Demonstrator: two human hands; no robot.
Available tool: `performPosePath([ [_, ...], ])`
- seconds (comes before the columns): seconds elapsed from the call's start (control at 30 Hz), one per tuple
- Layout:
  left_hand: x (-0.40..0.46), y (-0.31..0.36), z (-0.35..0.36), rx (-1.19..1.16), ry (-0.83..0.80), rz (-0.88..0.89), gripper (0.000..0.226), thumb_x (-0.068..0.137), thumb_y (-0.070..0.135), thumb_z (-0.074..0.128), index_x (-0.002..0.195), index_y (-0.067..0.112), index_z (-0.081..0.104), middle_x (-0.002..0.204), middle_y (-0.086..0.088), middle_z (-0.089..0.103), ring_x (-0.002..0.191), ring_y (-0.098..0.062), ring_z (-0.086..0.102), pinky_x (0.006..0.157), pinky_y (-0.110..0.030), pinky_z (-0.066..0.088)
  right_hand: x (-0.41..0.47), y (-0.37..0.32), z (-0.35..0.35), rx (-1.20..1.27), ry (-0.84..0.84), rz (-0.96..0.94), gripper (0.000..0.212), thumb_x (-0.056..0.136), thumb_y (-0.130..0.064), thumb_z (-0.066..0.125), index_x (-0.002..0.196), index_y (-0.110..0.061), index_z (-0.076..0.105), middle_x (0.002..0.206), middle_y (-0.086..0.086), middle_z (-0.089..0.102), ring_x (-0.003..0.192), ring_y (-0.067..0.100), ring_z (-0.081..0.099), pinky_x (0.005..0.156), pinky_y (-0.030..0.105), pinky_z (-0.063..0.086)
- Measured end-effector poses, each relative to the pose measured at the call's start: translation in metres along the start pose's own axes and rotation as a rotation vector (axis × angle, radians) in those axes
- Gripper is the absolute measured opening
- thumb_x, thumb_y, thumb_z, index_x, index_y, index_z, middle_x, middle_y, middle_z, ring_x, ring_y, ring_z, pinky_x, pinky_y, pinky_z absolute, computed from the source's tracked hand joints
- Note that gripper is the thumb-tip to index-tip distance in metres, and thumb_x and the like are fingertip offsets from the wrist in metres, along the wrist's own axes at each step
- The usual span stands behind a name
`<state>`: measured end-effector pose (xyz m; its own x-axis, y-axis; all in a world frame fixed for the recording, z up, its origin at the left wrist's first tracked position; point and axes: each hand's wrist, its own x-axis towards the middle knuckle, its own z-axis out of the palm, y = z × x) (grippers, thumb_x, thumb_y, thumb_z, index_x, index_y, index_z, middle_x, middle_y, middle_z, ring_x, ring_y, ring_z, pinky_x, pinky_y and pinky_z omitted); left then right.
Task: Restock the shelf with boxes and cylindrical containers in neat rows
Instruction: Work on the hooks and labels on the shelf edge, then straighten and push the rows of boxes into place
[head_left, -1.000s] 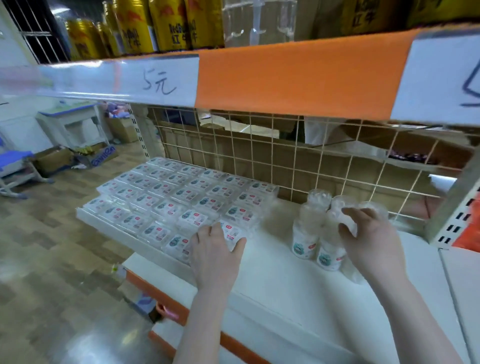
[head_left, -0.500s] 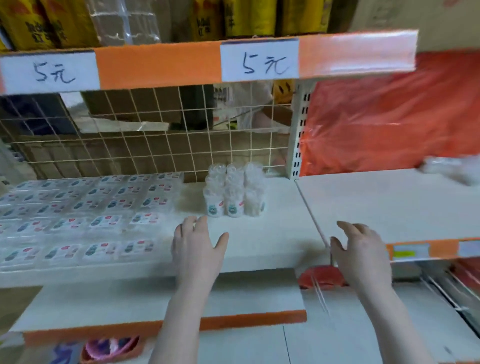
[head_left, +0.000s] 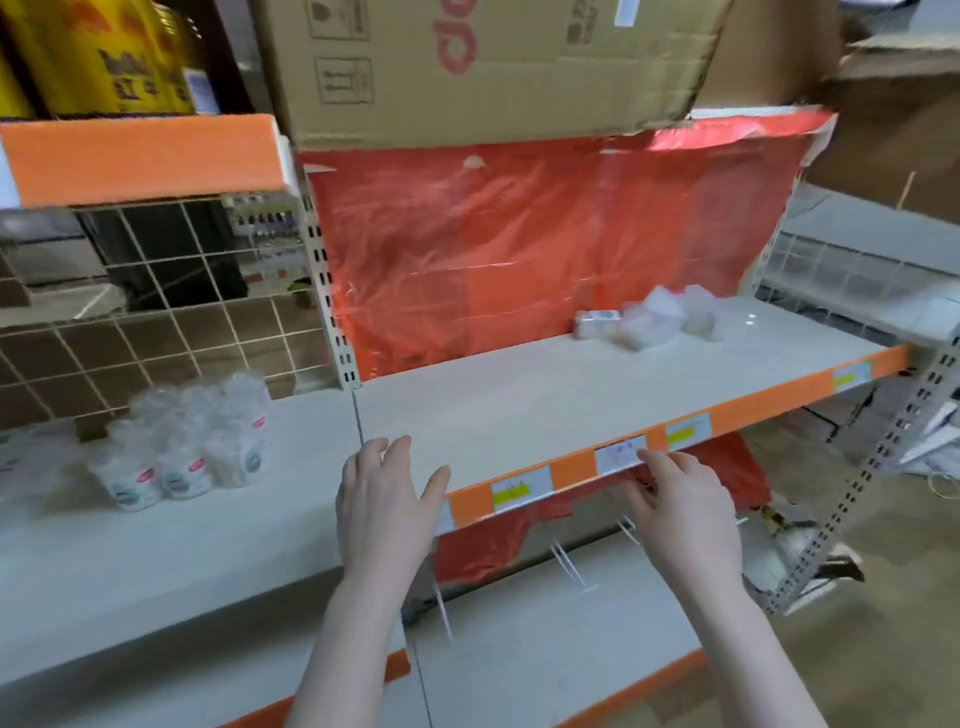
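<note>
On shelf (head_left: 519, 395): two empty hands (head_left: 384, 499).

Left hand (head_left: 382, 499), right hand (head_left: 685, 506): bare. Forearms uncovered; sleeves, rings, watch, gloves not seen.

Blurred clear packages (head_left: 652, 319) at shelf (head_left: 519, 400) rear, contents unreadable
</note>
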<state>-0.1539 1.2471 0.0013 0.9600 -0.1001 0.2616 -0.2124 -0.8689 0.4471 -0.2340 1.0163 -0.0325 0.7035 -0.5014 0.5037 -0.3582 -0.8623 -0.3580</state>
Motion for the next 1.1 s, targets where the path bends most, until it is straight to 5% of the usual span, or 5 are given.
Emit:
performPosePath([
  [0.43, 0.019, 0.209, 0.125, -0.035, -0.065, 0.094, 0.054, 0.091, 0.045, 0.052, 0.135, 0.014, 0.048, 0.136, -0.008, 0.045, 0.128, -0.027, 0.036, 0.102, -0.036, 0.032, 0.087, 0.202, -0.027, -0.030, -0.008, 0.083, 0.032, 0.074, -0.010, 0.072, 0.104, -0.004, 0.069, 0.093, 0.016, 0.066, 0.080, 0.037, 0.059, 0.067, 0.039, 0.048],
  [0.9, 0.128, 0.284, 0.217, -0.086, -0.091, 0.142, 0.055, 0.092, 0.045, 0.050, 0.138, 0.014, 0.044, 0.141, -0.007, 0.042, 0.131, -0.024, 0.033, 0.104, -0.034, 0.030, 0.205, 0.264, 0.031, -0.021, -0.067, 0.097, 0.033, 0.076, -0.008, 0.068, 0.109, -0.004, 0.066, 0.094, 0.017, 0.065, 0.084, 0.038, 0.058, 0.070, 0.043, 0.047],
  [1.1, 0.183, 0.309, 0.240, -0.101, -0.074, 0.167, 0.050, 0.091, 0.042, 0.054, 0.131, 0.014, 0.051, 0.132, -0.006, 0.048, 0.124, -0.025, 0.039, 0.099, -0.035, 0.035, 0.263, 0.274, 0.056, -0.018, -0.124, 0.141, 0.037, 0.083, -0.015, 0.063, 0.119, -0.007, 0.060, 0.107, 0.016, 0.061, 0.099, 0.037, 0.054, 0.082, 0.043, 0.043],
])
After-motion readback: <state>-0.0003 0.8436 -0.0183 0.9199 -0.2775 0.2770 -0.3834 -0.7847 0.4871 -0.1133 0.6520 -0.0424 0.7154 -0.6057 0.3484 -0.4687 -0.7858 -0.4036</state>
